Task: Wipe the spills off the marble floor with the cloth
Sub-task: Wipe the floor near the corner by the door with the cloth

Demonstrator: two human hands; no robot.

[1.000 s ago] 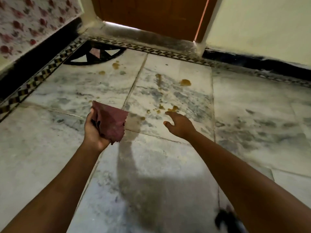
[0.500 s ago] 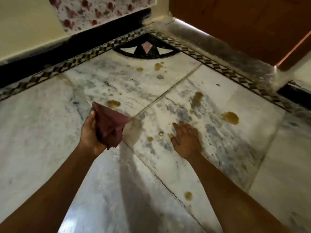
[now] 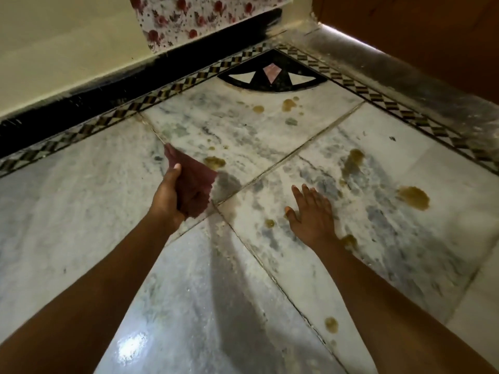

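1. Left hand (image 3: 172, 195): I read the fingers as curled round a dark red cloth (image 3: 195, 176), thumb laid along its upper edge. The cloth is bunched in the palm, with one pointed corner sticking up and away from me.
2. Cloth position: held over the marble floor (image 3: 81, 211), near the joint where four slabs meet. Its shadow falls on the marble just beside it. I cannot tell whether its lower edge touches the floor.
3. Right hand (image 3: 313, 214): holds nothing. Palm faces down and the fingers are straight and slightly spread, pointing away from me. I cannot tell whether the palm rests on the marble or sits just above it.
4. Spills, all yellow-brown:
 - one patch (image 3: 214, 162) just beyond the cloth;
 - a small spot (image 3: 269, 223) just beside the right thumb;
 - a spot (image 3: 349, 241) at the right wrist;
 - a long streak (image 3: 352, 163) and a large blot (image 3: 413, 197) beyond and to the right of the right hand;
 - a pair of blots (image 3: 288, 104) near the black corner inlay (image 3: 272, 76);
 - one spot (image 3: 331, 324) between my forearms, nearer the right.
5. Surroundings: a checkered border (image 3: 135, 107) runs along both walls, a black skirting (image 3: 81, 103) lies behind it on the left, and a wooden door (image 3: 405, 31) stands at upper right.
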